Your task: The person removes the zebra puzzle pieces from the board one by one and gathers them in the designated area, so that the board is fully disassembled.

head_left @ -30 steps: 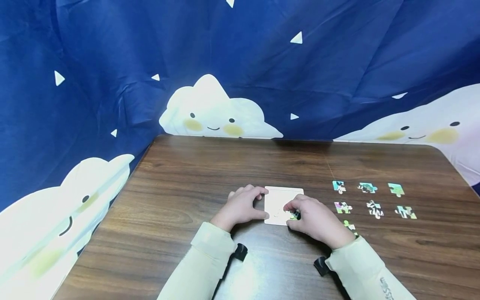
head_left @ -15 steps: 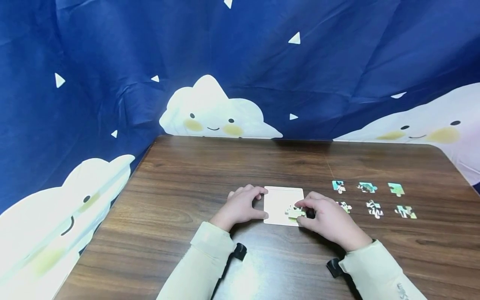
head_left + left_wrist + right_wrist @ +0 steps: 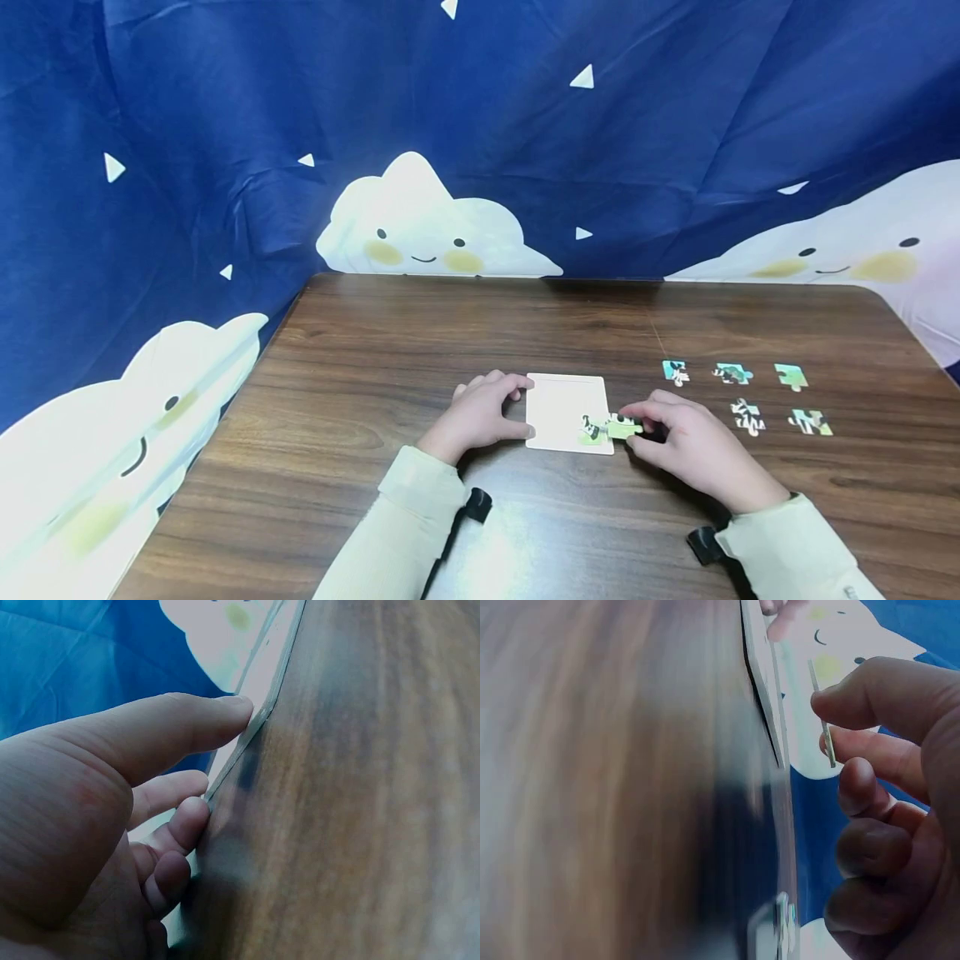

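Observation:
A shallow white puzzle tray (image 3: 558,408) lies flat on the table. Its lower right corner holds a jigsaw piece with a black-and-white panda (image 3: 592,430). My left hand (image 3: 483,415) rests at the tray's left side, thumb and index finger spread apart and touching the rim; the left wrist view shows its straight thumb (image 3: 187,724) on the edge. My right hand (image 3: 693,437) pinches a green-and-white jigsaw piece (image 3: 622,427) between thumb and fingers, just over the tray's right edge. In the right wrist view this piece (image 3: 823,724) appears edge-on, raised off the table.
Several loose jigsaw pieces lie in rows right of the tray, among them a blue one (image 3: 675,372), a green one (image 3: 791,377) and a white-and-green one (image 3: 810,422). The brown wooden table (image 3: 420,325) meets a blue cloud-patterned curtain (image 3: 487,100) behind.
My right hand has lifted a jigsaw piece from the tray and carried it right, uncovering the panda piece. It now covers loose pieces seen earlier on the table. The left hand stays put.

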The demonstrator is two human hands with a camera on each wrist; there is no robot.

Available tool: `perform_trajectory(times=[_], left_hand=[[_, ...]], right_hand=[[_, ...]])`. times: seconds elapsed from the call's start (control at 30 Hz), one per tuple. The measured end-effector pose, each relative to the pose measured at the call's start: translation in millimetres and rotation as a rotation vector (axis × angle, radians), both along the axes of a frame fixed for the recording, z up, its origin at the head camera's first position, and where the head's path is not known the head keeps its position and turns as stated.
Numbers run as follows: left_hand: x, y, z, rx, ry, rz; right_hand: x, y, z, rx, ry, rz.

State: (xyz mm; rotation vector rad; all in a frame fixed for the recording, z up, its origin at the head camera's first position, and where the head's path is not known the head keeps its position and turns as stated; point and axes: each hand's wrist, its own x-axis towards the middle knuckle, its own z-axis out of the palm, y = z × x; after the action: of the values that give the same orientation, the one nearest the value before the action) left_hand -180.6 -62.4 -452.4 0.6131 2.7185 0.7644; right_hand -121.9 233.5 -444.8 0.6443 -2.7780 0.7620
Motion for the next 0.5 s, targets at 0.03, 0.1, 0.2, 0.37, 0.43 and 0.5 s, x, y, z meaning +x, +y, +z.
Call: perform_trajectory(times=[0.03, 0.1, 0.2, 0.37, 0.43, 0.5], left_hand=[[-0.1, 0.0, -0.2, 0.000, 0.000, 0.000], [0.0, -0.1, -0.5, 0.000, 0.002, 0.000], [0.0, -0.5, -0.6, 0.002, 0.002, -0.001], [0.2, -0.8, 0.0, 0.001, 0.002, -0.002], [0.2, -0.7, 0.0, 0.001, 0.002, -0.003], [0.1, -0.6, -0.2, -0.001, 0.002, -0.003]], right_hand=[[0.8, 3, -0.7, -0.009, 0.013, 0.000], [2.9, 8, -2.0, -0.019, 0.028, -0.001], [6.0, 15, -3.0, -0.023, 0.034, -0.012], [11.6, 28, -3.5, -0.017, 0.027, -0.031], [13.5, 34, -3.8, -0.027, 0.031, -0.030], [15.2, 40, -4.4, -0.035, 0.038, -0.029]])
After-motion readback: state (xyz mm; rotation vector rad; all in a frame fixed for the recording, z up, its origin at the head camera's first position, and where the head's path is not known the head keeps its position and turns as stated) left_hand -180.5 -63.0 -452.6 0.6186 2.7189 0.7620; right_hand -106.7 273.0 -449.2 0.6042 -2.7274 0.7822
